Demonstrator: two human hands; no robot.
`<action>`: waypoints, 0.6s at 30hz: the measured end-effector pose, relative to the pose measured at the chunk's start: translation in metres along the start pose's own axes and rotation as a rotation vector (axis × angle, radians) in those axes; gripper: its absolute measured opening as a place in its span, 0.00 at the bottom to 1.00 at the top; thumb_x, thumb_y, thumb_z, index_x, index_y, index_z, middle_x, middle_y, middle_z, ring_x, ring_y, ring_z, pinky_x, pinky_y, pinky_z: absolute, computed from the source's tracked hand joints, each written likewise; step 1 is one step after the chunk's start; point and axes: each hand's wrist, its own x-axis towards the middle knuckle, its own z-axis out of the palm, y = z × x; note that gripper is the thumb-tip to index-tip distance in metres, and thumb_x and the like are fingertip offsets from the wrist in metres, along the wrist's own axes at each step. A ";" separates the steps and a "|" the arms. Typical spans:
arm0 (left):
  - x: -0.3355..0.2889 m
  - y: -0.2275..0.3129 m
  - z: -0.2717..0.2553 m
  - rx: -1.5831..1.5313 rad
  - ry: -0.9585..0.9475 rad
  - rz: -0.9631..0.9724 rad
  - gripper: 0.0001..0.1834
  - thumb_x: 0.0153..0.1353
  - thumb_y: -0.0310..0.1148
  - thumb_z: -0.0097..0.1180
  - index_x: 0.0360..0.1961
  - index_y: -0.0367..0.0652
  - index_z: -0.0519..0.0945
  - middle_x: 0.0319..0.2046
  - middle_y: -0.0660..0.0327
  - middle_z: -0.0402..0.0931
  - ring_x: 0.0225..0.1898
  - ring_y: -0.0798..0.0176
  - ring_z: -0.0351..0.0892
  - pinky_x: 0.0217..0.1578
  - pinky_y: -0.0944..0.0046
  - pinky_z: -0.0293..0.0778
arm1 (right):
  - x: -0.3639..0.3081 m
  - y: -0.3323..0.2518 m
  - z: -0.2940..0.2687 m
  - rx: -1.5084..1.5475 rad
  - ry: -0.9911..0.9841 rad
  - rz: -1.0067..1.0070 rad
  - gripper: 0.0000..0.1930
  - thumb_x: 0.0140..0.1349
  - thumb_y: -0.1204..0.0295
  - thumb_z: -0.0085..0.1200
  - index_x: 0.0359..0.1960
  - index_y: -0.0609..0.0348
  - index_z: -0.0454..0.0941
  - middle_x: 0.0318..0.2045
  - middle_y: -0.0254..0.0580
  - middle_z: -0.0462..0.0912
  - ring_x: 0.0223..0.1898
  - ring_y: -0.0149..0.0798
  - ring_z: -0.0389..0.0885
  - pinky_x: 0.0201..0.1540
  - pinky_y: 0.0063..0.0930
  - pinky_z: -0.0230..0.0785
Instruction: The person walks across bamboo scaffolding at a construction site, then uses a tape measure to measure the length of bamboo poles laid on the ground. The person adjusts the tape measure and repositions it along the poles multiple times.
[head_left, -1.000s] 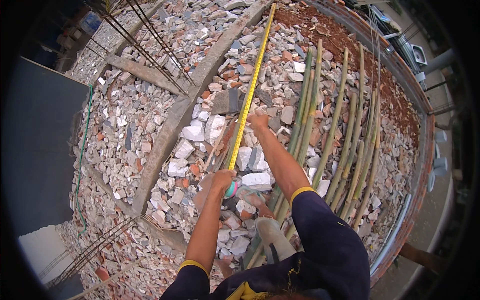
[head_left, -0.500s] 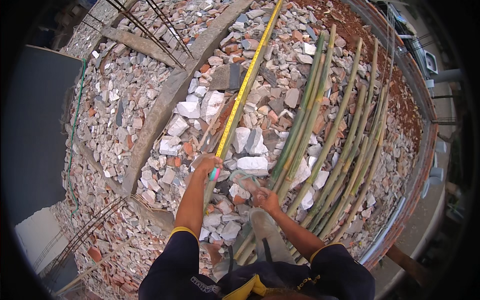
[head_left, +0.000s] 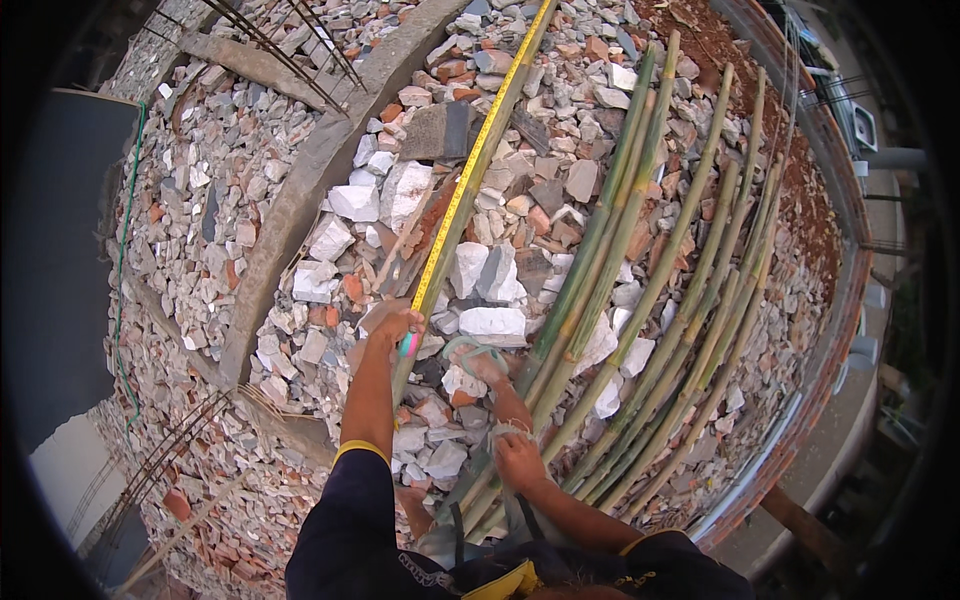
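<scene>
My left hand [head_left: 397, 322] is closed round a tape measure [head_left: 408, 344] with a pink and teal case. Its yellow blade [head_left: 470, 172] runs out and away along a bamboo pole [head_left: 492, 150] lying on the rubble. My right hand [head_left: 520, 462] is closed on the grey trouser leg [head_left: 508, 432] near my knee, the cloth bunched above my bare shin. Below it my foot, in a pale green sandal [head_left: 478, 350], stands among broken stones. To the right lie several green bamboo poles [head_left: 600, 240] side by side.
Loose rubble [head_left: 290, 350] of brick and concrete covers the ground. A concrete beam [head_left: 275, 240] crosses at left, with rebar [head_left: 285, 55] sticking up beyond it. A green hose [head_left: 122, 280] edges a dark surface at far left. A brick wall [head_left: 850, 270] curves round the right.
My right hand has moved down and nearer to me, and the trouser leg has slid up, baring more shin. My left hand keeps its hold on the tape measure; the whole view has shifted slightly.
</scene>
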 end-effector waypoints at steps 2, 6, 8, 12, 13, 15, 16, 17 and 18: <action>0.010 -0.009 -0.002 0.041 0.024 0.064 0.12 0.63 0.36 0.47 0.37 0.38 0.75 0.27 0.58 0.77 0.29 0.66 0.73 0.30 0.67 0.70 | 0.000 0.000 -0.001 0.008 -0.026 0.018 0.15 0.48 0.70 0.55 0.40 0.56 0.74 0.37 0.40 0.75 0.42 0.44 0.73 0.42 0.42 0.65; 0.026 -0.017 -0.004 0.046 0.052 -0.023 0.12 0.63 0.36 0.46 0.36 0.39 0.76 0.26 0.59 0.77 0.28 0.68 0.73 0.29 0.68 0.69 | 0.004 0.001 -0.004 0.024 -0.073 0.050 0.16 0.49 0.69 0.55 0.41 0.56 0.74 0.38 0.41 0.74 0.42 0.45 0.72 0.42 0.42 0.64; 0.033 -0.020 -0.004 -0.008 0.056 -0.057 0.12 0.63 0.37 0.47 0.36 0.40 0.76 0.26 0.59 0.77 0.27 0.68 0.73 0.28 0.69 0.68 | 0.007 0.002 -0.006 0.023 -0.072 0.055 0.16 0.49 0.69 0.55 0.41 0.56 0.74 0.37 0.41 0.74 0.42 0.45 0.72 0.42 0.42 0.64; 0.050 -0.029 -0.005 -0.038 0.059 -0.053 0.12 0.63 0.37 0.47 0.36 0.40 0.76 0.25 0.60 0.77 0.25 0.68 0.73 0.26 0.71 0.66 | 0.010 0.002 -0.009 0.048 -0.061 0.068 0.14 0.50 0.69 0.54 0.40 0.56 0.74 0.36 0.41 0.74 0.41 0.46 0.72 0.41 0.42 0.64; 0.055 -0.032 -0.006 -0.031 0.061 -0.038 0.12 0.63 0.37 0.47 0.35 0.40 0.76 0.25 0.60 0.77 0.25 0.68 0.73 0.26 0.71 0.66 | 0.011 0.003 -0.010 0.052 -0.064 0.079 0.14 0.50 0.70 0.54 0.40 0.57 0.74 0.36 0.42 0.74 0.41 0.46 0.72 0.40 0.42 0.64; 0.064 -0.038 -0.006 -0.005 0.068 -0.007 0.11 0.63 0.37 0.47 0.34 0.40 0.77 0.24 0.61 0.77 0.24 0.69 0.72 0.25 0.71 0.65 | 0.012 0.004 -0.011 0.070 -0.052 0.080 0.14 0.50 0.70 0.54 0.39 0.57 0.74 0.36 0.42 0.74 0.41 0.47 0.72 0.41 0.41 0.64; 0.068 -0.040 -0.006 0.015 0.073 0.008 0.11 0.62 0.37 0.47 0.34 0.40 0.77 0.23 0.61 0.77 0.24 0.69 0.72 0.25 0.71 0.65 | 0.013 0.004 -0.011 0.078 -0.046 0.079 0.14 0.50 0.70 0.54 0.39 0.57 0.74 0.36 0.43 0.74 0.41 0.47 0.72 0.41 0.41 0.64; 0.071 -0.043 -0.006 0.037 0.089 0.013 0.11 0.62 0.36 0.47 0.33 0.40 0.77 0.23 0.61 0.77 0.24 0.69 0.71 0.25 0.72 0.64 | 0.013 0.004 -0.011 0.073 -0.042 0.075 0.13 0.50 0.70 0.54 0.39 0.57 0.73 0.36 0.43 0.74 0.40 0.47 0.73 0.40 0.42 0.64; 0.075 -0.045 -0.005 0.038 0.099 0.019 0.11 0.62 0.36 0.46 0.33 0.40 0.77 0.23 0.61 0.77 0.23 0.69 0.71 0.25 0.72 0.64 | 0.014 0.005 -0.011 0.068 -0.037 0.066 0.13 0.50 0.69 0.53 0.39 0.57 0.73 0.35 0.43 0.74 0.40 0.46 0.73 0.40 0.42 0.64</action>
